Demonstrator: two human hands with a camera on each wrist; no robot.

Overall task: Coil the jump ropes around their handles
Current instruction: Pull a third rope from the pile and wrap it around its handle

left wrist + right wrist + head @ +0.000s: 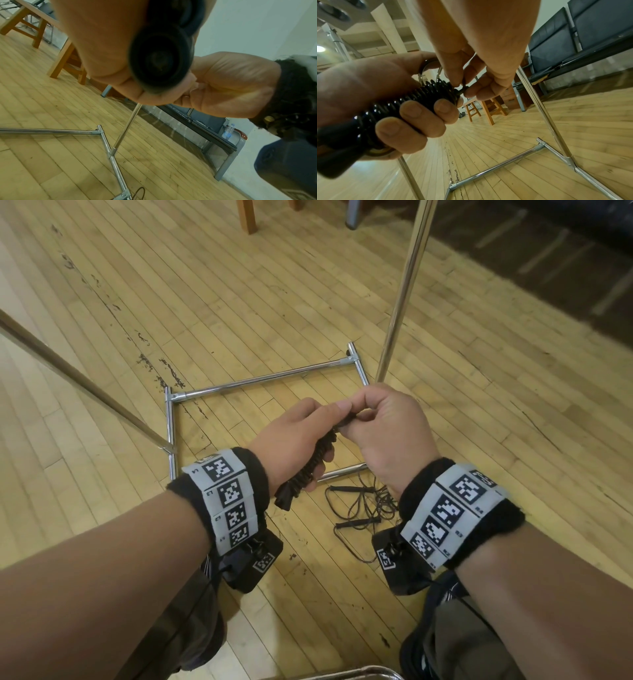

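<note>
Gripping the coiled jump rope (310, 465) in my left hand (291, 436), I have my fingers (410, 125) curled round the two black handles, with tight turns of black cord wound along them from near the butt ends up to the top. My right hand (387, 433) is closed at the top end of the bundle, thumb and fingertips (471, 92) pinching the last bit of cord where it meets the coils. Both hands are raised above the wooden floor (239, 302), close together, thumbs nearly touching. In the left wrist view the round ends of the two handles (160, 60) sit side by side against my palm. Below my right wrist a second jump rope (359, 508) lies loose on the floor, its cord in a tangle and its two black handles apart from each other, just beside the near bar of a chrome rack base (260, 380). An upright chrome pole (404, 289) rises from that base beyond my right hand. Farther off stand wooden stools (486, 108) and dark padded seats (565, 40)
</note>
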